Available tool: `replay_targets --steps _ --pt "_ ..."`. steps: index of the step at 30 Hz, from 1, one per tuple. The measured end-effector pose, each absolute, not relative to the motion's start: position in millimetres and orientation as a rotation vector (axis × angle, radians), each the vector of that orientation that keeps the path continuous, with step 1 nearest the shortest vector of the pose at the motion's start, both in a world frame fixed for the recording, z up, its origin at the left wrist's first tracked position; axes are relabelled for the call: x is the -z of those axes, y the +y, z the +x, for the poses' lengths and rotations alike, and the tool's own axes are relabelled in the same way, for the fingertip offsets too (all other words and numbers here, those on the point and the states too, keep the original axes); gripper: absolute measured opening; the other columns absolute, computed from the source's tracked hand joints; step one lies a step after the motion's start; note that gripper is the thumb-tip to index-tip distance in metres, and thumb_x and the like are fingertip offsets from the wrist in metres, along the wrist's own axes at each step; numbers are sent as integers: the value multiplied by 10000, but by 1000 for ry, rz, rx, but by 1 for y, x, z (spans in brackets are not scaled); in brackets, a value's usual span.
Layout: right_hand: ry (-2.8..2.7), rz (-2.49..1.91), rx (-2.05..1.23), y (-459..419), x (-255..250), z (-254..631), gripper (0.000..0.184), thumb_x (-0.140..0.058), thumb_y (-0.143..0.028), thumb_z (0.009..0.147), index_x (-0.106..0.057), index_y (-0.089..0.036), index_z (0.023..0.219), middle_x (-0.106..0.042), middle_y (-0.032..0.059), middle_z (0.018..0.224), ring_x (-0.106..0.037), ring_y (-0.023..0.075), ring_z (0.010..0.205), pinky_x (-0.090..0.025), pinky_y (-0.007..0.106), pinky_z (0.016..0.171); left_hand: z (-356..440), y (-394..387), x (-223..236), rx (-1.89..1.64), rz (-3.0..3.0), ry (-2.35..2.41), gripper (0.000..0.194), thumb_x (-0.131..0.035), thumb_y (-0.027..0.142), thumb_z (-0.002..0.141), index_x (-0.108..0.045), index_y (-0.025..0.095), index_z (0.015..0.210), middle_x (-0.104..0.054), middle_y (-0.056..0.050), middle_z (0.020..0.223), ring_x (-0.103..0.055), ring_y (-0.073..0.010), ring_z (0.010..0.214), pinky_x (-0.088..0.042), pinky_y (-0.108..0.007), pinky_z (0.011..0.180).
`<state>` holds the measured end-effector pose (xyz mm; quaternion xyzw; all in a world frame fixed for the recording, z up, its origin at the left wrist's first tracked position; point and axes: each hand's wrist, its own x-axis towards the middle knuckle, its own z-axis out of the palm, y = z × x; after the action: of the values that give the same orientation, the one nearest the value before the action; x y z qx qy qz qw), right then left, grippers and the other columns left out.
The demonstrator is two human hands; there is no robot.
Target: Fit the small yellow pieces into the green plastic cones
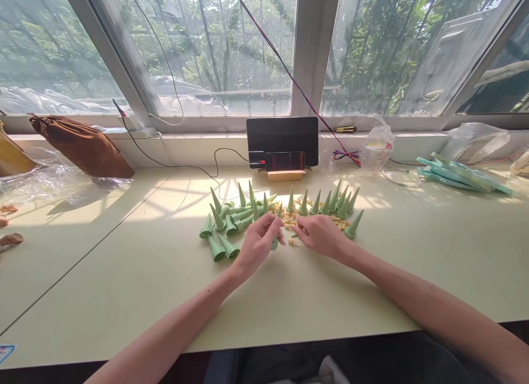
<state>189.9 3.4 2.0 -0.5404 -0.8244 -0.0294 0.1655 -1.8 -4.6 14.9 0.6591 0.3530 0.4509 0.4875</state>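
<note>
My left hand (261, 239) is closed around a green plastic cone (274, 244), whose wide end shows below the fingers. My right hand (320, 233) is beside it, fingers bent down at a heap of small yellow plastic pieces (288, 222); what its fingertips hold, if anything, is hidden. One loose yellow piece (293, 242) lies between the hands. Left of my left hand, several green cones (228, 245) lie on their sides in a pile, with a few upright among them. Behind and right of the heap, several green cones (303, 203) stand point up.
A black tablet (282, 133) leans at the window, with a phone (285, 161) before it on a small cardboard block (285, 176). A brown pouch (82, 147) stands at the left. Teal plastic packets (463, 174) lie at the right. A black cable (177, 166) crosses the table (165, 296).
</note>
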Motion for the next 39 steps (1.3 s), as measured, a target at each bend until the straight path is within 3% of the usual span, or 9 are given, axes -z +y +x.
replay_targets --steps 4,10,17,24,28,33,39 --pt "-2511 -1558 131 -6 -14 187 233 -503 -337 944 -566 -169 795 -630 30 676 -578 156 590 -228 247 530 -1 -6 -17 -1083 1629 919 304 -520 458 927 -577 182 813 -596 -5 714 -604 -131 690 -473 -248 662" --pt "-2666 -1549 99 -11 -17 184 153 -482 -281 941 -573 -165 899 -674 58 745 -640 201 666 -297 256 571 -1 -9 -19 -1089 1692 1036 332 -564 480 884 -654 170 809 -549 -8 659 -426 -97 536 -334 -229 460" --pt "-2680 -1510 114 -10 -11 182 128 -455 -236 936 -562 -165 931 -680 57 760 -637 203 645 -285 266 544 -2 -7 -13 -1047 1757 1043 309 -571 431 889 -711 169 803 -586 -21 709 -451 -106 583 -348 -228 495" --pt "-2572 -1689 146 -8 -9 182 170 -466 -286 951 -568 -158 905 -673 77 754 -661 228 681 -335 268 562 -2 -7 -8 -1064 1938 1039 262 -593 392 886 -737 185 815 -457 -4 682 -465 -129 656 -414 -250 624" --pt "-2576 -1737 160 -8 -9 181 185 -461 -299 947 -572 -152 945 -681 93 761 -669 244 692 -358 273 565 -2 -8 -7 -1077 2060 1043 270 -576 370 898 -673 171 745 -447 13 613 -421 -116 594 -381 -247 590" --pt "-2581 -1783 127 -10 -10 179 227 -469 -251 916 -560 -133 1087 -680 85 729 -671 248 677 -357 272 544 0 -12 0 -988 2287 959 249 -548 369 920 -681 182 823 -495 17 592 -394 -105 537 -345 -237 545" --pt "-2553 -1809 126 -9 -7 179 245 -439 -215 918 -568 -122 1104 -685 90 745 -671 236 659 -353 271 534 0 -10 4 -966 2365 1008 246 -517 370 945 -668 190 870 -514 12 636 -413 -108 554 -355 -237 569"
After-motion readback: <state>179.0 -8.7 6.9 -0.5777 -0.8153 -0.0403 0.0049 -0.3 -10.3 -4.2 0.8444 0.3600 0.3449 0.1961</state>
